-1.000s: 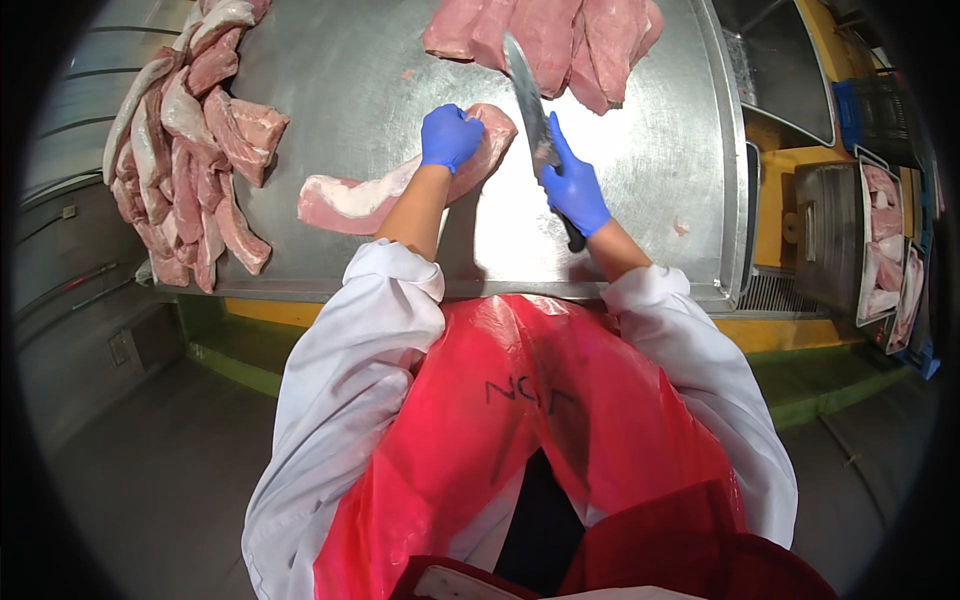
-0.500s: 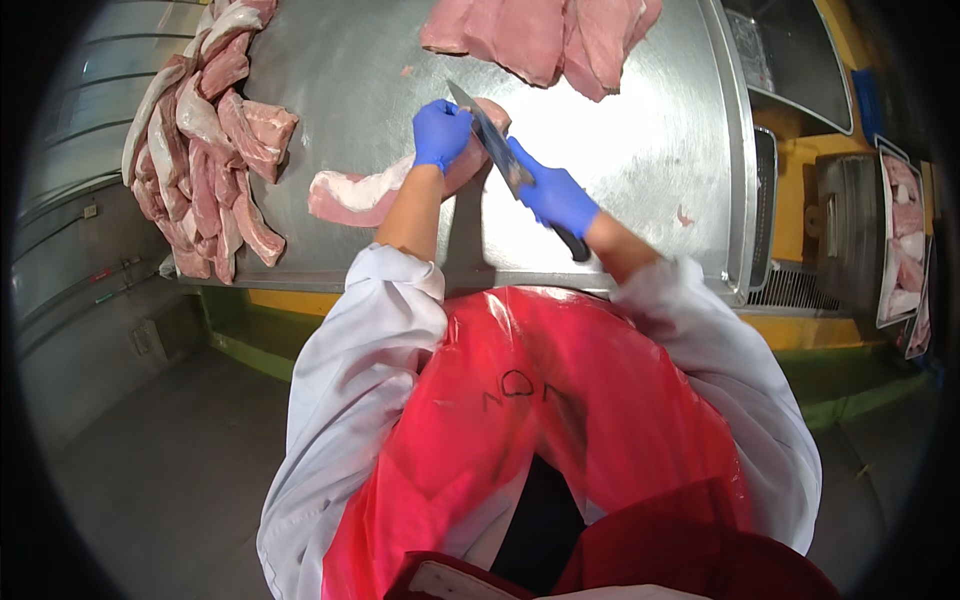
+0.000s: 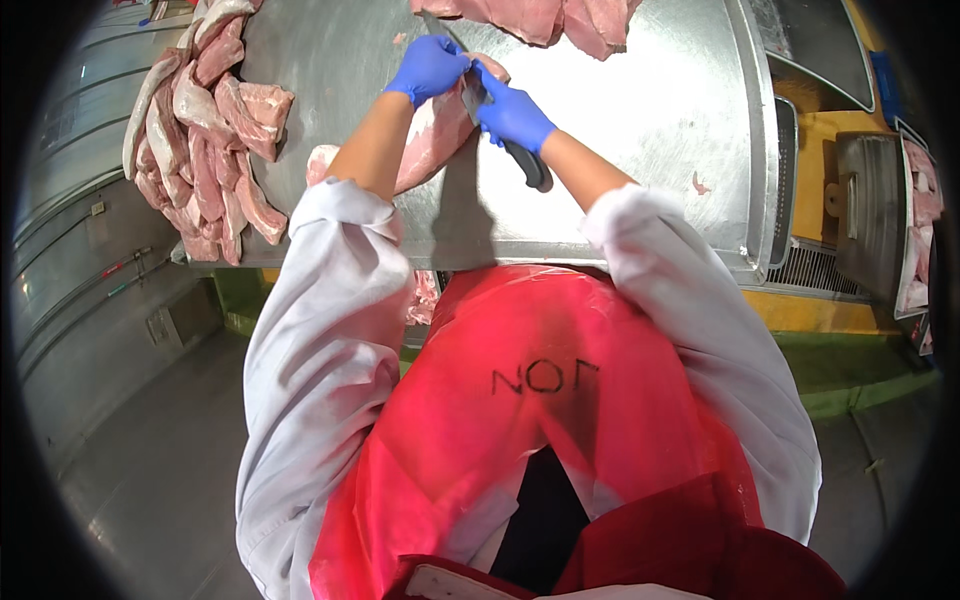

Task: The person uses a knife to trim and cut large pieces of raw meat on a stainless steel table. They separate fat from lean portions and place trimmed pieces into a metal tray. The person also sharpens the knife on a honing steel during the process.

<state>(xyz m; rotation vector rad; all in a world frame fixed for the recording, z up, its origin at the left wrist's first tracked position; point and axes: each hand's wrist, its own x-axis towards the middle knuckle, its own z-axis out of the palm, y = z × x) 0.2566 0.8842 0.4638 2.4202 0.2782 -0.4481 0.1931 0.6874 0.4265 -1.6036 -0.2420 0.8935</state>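
Observation:
A long piece of pork [image 3: 437,135], pale pink with white fat, lies slantwise on the metal table. My left hand [image 3: 428,68], in a blue glove, is closed at its far end, fingertips pinched on the meat beside the blade. In my blue-gloved right hand [image 3: 515,115] is a knife [image 3: 527,165], its black handle pointing toward me. The blade runs up and left across the far end of the pork; its tip shows beyond my left hand. My left forearm covers part of the near end of the pork, and the fingers hide some of the blade.
Cut pork strips [image 3: 205,130] are heaped along the left side of the metal table [image 3: 620,150]. Larger pork pieces [image 3: 540,18] lie at the far edge of view. A small scrap [image 3: 700,184] sits on the right. Beyond the raised rim stand metal trays and a meat-filled bin [image 3: 920,220].
The view has shifted, and the whole table sits higher in it. My right hand has closed in on my left, its fingers now almost touching the left fingertips along the blade.

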